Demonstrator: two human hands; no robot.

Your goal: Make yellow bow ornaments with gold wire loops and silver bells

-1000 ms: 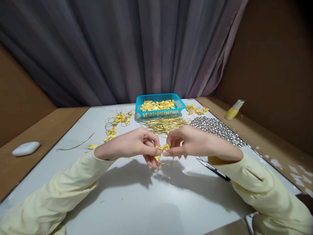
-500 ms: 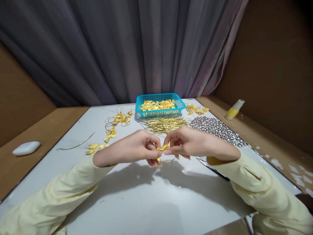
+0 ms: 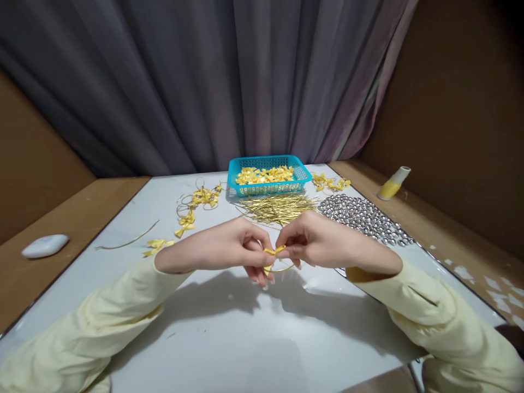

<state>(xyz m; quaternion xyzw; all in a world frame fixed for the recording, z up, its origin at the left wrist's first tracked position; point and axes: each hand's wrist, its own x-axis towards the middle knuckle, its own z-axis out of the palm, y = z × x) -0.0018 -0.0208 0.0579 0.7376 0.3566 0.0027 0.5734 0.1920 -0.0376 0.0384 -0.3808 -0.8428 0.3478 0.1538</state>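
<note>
Over the middle of the white table (image 3: 229, 333), my left hand (image 3: 229, 248) and my right hand (image 3: 315, 240) meet fingertip to fingertip. Both pinch one small yellow ribbon bow (image 3: 273, 251) between thumb and fingers. A thin gold wire loop (image 3: 284, 268) hangs from the bow just below my right fingers. Both arms wear pale yellow sleeves. A turquoise basket (image 3: 267, 164) of yellow bows stands at the far middle of the table, with a pile of gold wire ties (image 3: 278, 206) in front of it.
Finished bows with loops (image 3: 200, 199) lie at the far left, more bows (image 3: 329, 183) at the far right. A bed of silver beads (image 3: 364, 215) fills the right side. A white case (image 3: 45, 245) sits on the left wooden ledge, a yellow-white bottle (image 3: 392, 184) on the right one.
My two hands have drawn slightly closer and the bow has turned a little between the fingertips. The scissors by my right wrist are now hidden.
</note>
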